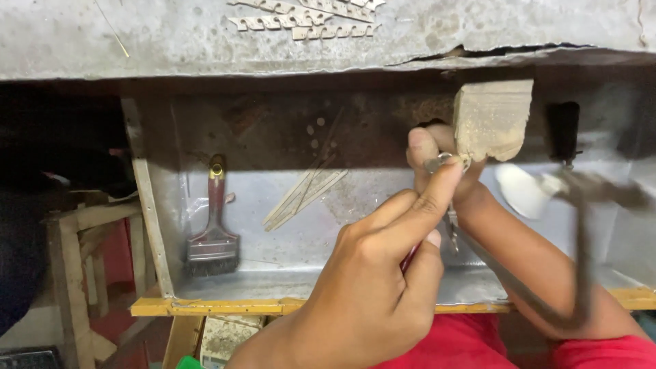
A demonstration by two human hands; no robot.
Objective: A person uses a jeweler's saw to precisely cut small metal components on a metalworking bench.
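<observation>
Head view: left hand [383, 273] fingers [437, 188] pinch metal piece [441, 162] (against wooden block [492, 119]).

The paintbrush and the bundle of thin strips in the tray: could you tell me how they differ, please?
The paintbrush is one thick tool with a reddish handle and dark bristles; the strips are several thin, pale, flat pieces. The paintbrush lies nearly upright by the tray's left wall; the strips slant diagonally at mid-tray. Both lie untouched, away from both hands.
</observation>
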